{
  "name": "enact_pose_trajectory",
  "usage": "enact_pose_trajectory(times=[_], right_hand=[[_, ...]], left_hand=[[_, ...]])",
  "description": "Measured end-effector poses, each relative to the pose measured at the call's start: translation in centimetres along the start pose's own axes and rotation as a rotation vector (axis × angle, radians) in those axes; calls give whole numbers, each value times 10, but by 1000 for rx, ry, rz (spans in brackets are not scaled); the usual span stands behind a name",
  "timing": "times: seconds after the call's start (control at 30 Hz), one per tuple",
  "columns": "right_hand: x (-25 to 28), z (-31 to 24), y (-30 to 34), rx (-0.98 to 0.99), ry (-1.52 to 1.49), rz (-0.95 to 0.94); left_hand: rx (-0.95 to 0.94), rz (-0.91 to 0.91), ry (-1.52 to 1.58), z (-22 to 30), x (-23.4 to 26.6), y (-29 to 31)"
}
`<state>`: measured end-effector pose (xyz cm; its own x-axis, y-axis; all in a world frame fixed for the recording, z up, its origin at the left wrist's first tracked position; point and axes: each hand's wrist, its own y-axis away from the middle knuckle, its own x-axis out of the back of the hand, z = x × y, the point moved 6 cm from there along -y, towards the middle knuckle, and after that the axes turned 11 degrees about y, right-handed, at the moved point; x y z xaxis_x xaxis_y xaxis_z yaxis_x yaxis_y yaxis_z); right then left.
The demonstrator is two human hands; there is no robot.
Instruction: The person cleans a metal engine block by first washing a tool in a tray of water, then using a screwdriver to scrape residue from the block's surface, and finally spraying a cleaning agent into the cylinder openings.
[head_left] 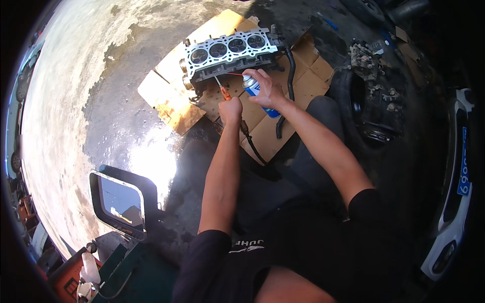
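A metal engine cylinder head (227, 63) lies on flattened cardboard, its pale machined face with several round chambers turned up. My left hand (230, 111) is closed around the orange handle of a screwdriver-like tool (225, 93). That tool's metal shaft points at the near side of the cylinder head; whether its tip touches cannot be made out. In my right hand (268, 91) is a blue and white spray can (251, 85), tilted, with the forefinger at its top. A thin red straw (235, 74) runs left from its nozzle toward the same side.
Cardboard (268, 132) spreads beneath the cylinder head. A black hose (291, 70) curves on its right, and a dark cable (255, 150) lies near my knees. Tyres and engine parts (365, 60) stand at right, beside a white bumper (454, 212). A framed mirror (121, 199) sits at lower left.
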<state>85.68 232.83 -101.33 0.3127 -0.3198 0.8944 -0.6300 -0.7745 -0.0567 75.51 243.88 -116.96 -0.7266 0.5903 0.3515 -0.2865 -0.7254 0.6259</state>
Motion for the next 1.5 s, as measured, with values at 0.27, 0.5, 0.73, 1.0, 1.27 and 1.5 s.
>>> enact_pose_trajectory(times=[0.27,0.5,0.73,1.0,1.27,1.5], right_hand=[[-23,-54,-26,105,-99,8],[-26,-69,-30,193,77,-47],[-28,-79,-51,156,81,-52],[-19,-67,-76,119,0,-42],[-19,-38,-62,195,28,2],[-25,-37,-65,224,91,-24]], left_hand=[[58,180,469,-28,34,-6],[193,195,719,-47,34,-18],[217,193,711,-53,27,-27],[30,76,767,-18,24,-17],[53,-156,779,18,31,2],[29,-166,544,47,77,-23]])
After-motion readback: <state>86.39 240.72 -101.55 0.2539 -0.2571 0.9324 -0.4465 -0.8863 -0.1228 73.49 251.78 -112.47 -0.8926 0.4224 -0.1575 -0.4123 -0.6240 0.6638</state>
